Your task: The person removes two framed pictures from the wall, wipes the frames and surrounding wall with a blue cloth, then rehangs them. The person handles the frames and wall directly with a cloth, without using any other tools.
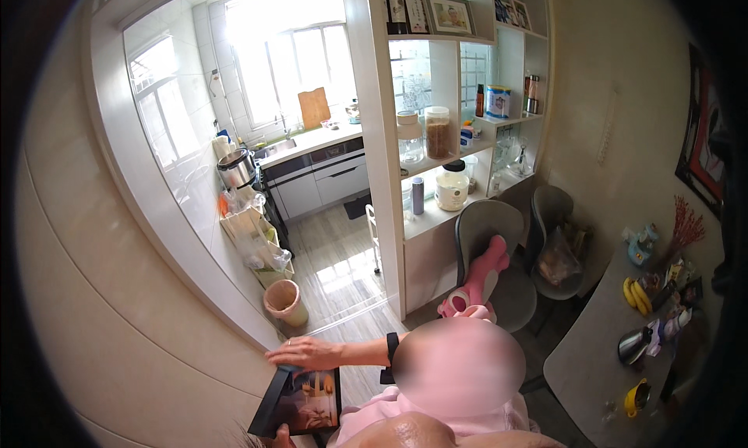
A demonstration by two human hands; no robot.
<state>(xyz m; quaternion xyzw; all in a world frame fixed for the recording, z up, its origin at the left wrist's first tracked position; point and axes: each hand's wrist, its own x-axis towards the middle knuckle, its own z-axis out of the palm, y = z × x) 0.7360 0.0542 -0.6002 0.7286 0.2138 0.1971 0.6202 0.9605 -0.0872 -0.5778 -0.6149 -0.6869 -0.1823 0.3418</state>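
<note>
A framed picture (307, 398) with a black, deep-sided frame stands close to the beige wall at the lower left. Its print shows a fork and other tableware in warm colours. My right hand (310, 353), with a ring on one finger and a black band at the wrist, lies along the frame's upper end. Its fingers reach towards the wall and the doorway trim. At the lower end, my left hand (283, 438) has its thumb on the frame's edge; most of that hand is hidden. Pink clothing (374, 413) covers my body, and a blurred patch hides part of it.
A doorway with white trim (371, 126) opens onto a kitchen. By it stands a waste bin (286, 305). White shelves (432, 161) hold jars. A pink plush toy (482, 272) sits on a grey chair (520, 299). The table (590, 354) bears bananas (637, 296) and a metal kettle (634, 346).
</note>
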